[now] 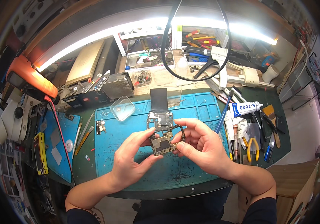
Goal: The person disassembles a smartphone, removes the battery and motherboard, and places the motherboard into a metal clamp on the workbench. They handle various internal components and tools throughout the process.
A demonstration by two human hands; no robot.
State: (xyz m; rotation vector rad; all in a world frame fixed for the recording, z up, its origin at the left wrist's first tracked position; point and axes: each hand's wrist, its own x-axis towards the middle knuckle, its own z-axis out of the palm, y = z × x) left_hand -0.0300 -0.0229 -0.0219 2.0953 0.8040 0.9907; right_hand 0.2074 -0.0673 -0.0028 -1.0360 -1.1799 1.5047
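Observation:
A dark phone assembly with circuit boards is held over the blue silicone mat. My left hand grips it along its left side, with the thumb at the lower corner. My right hand grips the right side, its thumb on the lower board and forefinger by the upper corner. A flat black sheet extends upward from the assembly. A clear plastic box and small loose parts lie to the left on the mat.
An orange multimeter and a second blue mat are at the left. Glue tube, yellow pliers and other tools lie at the right. A looped black cable hangs before the lit shelves of tools.

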